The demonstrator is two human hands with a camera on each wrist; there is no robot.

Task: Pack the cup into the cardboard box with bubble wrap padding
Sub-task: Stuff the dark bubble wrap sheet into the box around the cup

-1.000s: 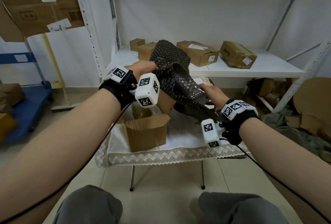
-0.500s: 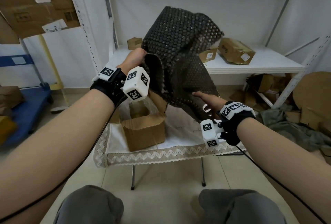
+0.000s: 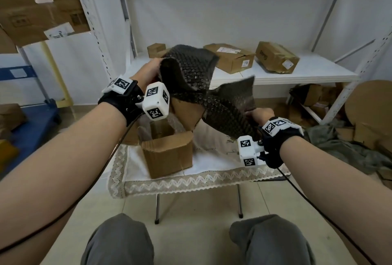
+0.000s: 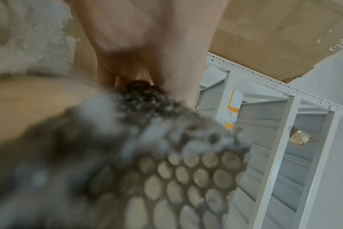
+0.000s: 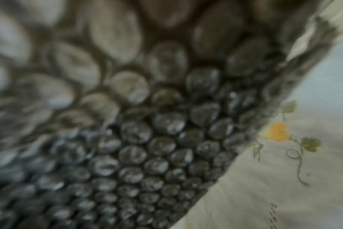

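The cup is not seen in any view; whether it already sits in the box cannot be told. The open box stands on the clothed table, a clear lining seemingly visible inside. Above it the dark bubble wrap is held aloft between both hands, probably so that it can be spread or folded before being lowered as padding. One end is gripped by the left hand, fingers curled round a bunched edge, as the left wrist view confirms. The other end is pinched by the right hand, low and to the right; its fingers are hidden behind the sheet.
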